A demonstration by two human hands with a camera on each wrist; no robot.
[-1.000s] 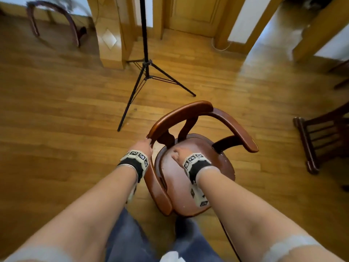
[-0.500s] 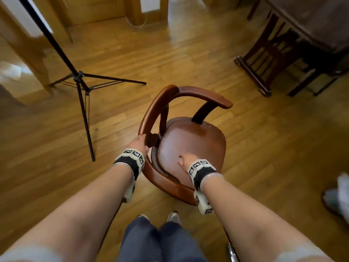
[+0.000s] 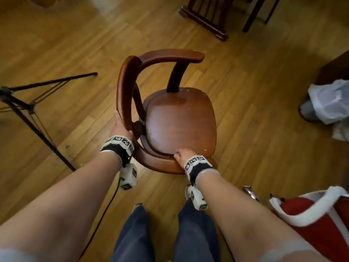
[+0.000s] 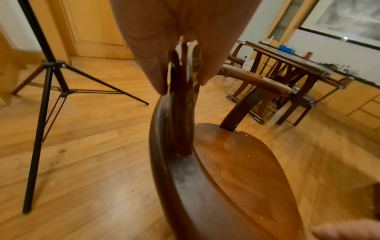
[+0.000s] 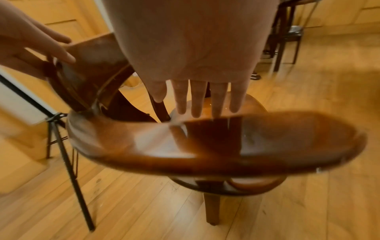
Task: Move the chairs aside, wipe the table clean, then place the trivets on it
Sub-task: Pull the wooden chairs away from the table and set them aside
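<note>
A dark wooden chair [image 3: 179,125] with a curved back rail stands on the floor in front of my legs. My left hand [image 3: 120,127] grips the left side of that rail, which runs between thumb and fingers [image 4: 152,74] in the left wrist view. My right hand [image 3: 184,155] rests on the near end of the rail [image 5: 267,146], its fingers [image 5: 197,100] straight and pointing over it toward the seat. The dark dining table [image 4: 292,65] stands farther off, with small items on top. No trivets or cloth are in view.
A black tripod [image 3: 28,114] stands close on the left. The table's base [image 3: 204,21] is at the top, a white plastic bag [image 3: 330,103] on the right, and a red and white object [image 3: 311,224] at lower right.
The chair and I have swung round to the right. The tripod has slid to the left edge and the table base now sits ahead. Both hands stayed on the chair.
</note>
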